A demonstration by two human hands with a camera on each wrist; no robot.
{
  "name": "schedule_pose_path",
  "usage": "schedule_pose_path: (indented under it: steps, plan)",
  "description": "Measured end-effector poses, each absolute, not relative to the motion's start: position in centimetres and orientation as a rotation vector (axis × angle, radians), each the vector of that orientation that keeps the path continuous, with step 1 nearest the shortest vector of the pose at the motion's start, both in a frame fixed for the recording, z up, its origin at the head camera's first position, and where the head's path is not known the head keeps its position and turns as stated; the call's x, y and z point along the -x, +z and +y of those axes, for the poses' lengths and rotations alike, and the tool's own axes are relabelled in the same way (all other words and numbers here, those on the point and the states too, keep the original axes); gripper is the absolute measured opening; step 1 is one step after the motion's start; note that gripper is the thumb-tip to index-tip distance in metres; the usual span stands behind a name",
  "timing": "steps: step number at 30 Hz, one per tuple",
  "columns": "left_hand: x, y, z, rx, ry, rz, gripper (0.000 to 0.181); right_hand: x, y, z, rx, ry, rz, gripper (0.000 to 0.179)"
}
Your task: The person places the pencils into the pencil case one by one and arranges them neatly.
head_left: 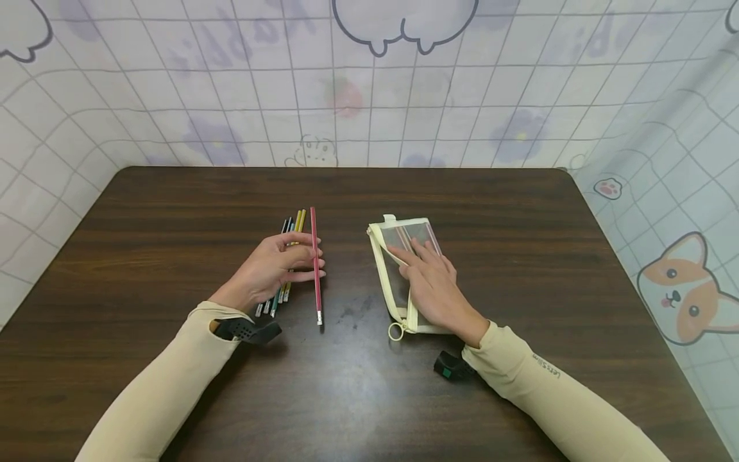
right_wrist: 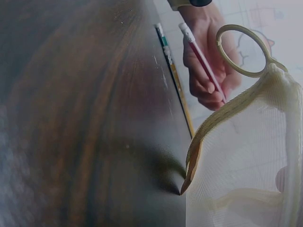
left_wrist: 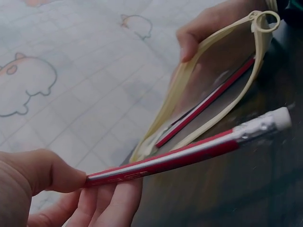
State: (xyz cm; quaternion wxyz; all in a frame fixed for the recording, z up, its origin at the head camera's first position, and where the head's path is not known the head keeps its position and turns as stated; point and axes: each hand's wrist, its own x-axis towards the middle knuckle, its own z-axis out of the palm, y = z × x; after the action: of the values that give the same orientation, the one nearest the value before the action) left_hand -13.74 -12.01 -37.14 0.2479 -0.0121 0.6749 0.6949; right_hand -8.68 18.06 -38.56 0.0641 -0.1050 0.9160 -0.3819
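Note:
My left hand [head_left: 271, 266] pinches a red pencil [head_left: 318, 295] between thumb and fingers, its white eraser pointing toward me. In the left wrist view, the pencil's silver ferrule and eraser stick out past the fingers. Beneath that hand lie several pencils [head_left: 287, 293], yellow and darker ones, partly covered by it. My right hand [head_left: 435, 285] lies across a cream zip pencil pouch [head_left: 383, 273] of see-through mesh, fingers mostly straight and spread. Seen from the left wrist, the pouch mouth gapes and a red pencil [left_wrist: 203, 105] lies inside; the right fingertip touches its upper rim.
The pouch's ring-shaped zipper pull [head_left: 396, 331] sits at its near end. Everything rests on a dark wooden table [head_left: 508, 224]. A pale gridded cloth with cartoon animals [head_left: 519, 77] hangs behind and beside it.

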Motion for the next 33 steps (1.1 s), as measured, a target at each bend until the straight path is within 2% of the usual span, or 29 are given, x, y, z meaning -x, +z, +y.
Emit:
schedule_pose_path:
  steps: [23,33]
  plan:
    - [13.3,-38.1,-7.4,0.080,1.931,1.743,0.021,8.7,-38.5,18.1,0.324,-1.158,2.761,0.054]
    - [13.6,-38.2,-5.6,0.076,1.946,1.704,0.028,8.8,-38.4,18.1,0.316,-1.140,2.780,0.053]
